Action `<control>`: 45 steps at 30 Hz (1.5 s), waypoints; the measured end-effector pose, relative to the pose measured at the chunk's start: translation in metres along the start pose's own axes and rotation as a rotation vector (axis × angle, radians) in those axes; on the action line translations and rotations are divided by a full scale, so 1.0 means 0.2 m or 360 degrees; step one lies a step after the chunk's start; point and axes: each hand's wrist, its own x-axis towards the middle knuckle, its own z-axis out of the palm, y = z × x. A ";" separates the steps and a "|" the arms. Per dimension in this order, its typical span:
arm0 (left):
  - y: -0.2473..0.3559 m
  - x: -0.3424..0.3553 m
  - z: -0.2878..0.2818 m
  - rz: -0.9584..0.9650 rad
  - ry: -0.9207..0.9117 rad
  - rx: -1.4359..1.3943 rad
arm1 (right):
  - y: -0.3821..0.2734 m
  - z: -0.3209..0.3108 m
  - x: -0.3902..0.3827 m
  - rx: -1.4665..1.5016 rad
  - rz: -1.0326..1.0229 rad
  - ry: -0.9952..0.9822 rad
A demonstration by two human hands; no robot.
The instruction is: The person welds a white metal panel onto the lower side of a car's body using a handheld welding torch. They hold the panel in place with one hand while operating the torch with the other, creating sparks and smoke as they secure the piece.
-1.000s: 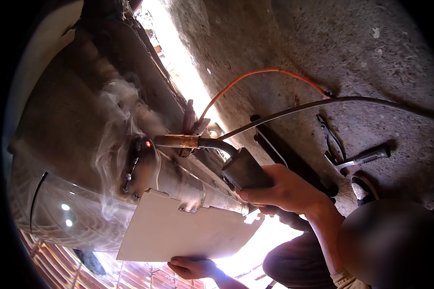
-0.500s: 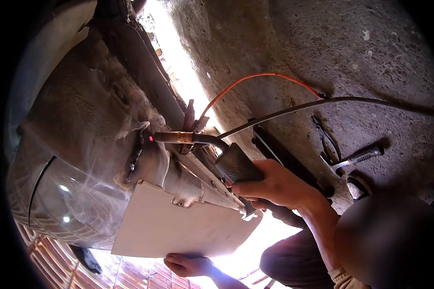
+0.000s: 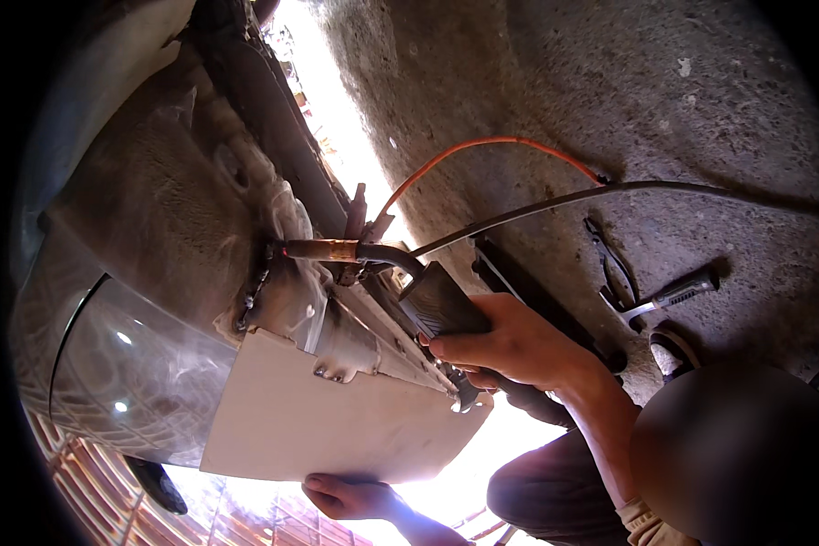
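My right hand [image 3: 510,341] is closed around the dark handle of a welding torch [image 3: 441,300]. The torch's bent neck ends in a copper-coloured nozzle, whose tip meets a bare, scorched seam [image 3: 253,291] on a car body panel [image 3: 155,191]. A small red glow shows at that tip, with thin smoke nearby. Low in the view, my left hand [image 3: 348,498] grips the bottom edge of a flat, pale sheet [image 3: 337,405], perhaps cardboard. The sheet lies over the lower bodywork, just below the seam; the fingers behind it are hidden.
A dark cable [image 3: 555,202] and an orange hose [image 3: 491,140] arc over the concrete floor [image 3: 610,82]. Pliers [image 3: 612,259] and a hammer [image 3: 673,296] lie at the right. A shiny curved car panel [image 3: 136,364] fills the left, above a metal grating [image 3: 91,473].
The torch tip has risen slightly along the seam, and its red glow has shrunk. The pale sheet and my left hand have shifted a little up and left. Smoke has thinned.
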 end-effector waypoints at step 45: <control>0.21 0.30 0.14 0.0330 -0.0072 0.0058 | 0.04 0.06 -0.03 0.0100 -0.0110 0.0057</control>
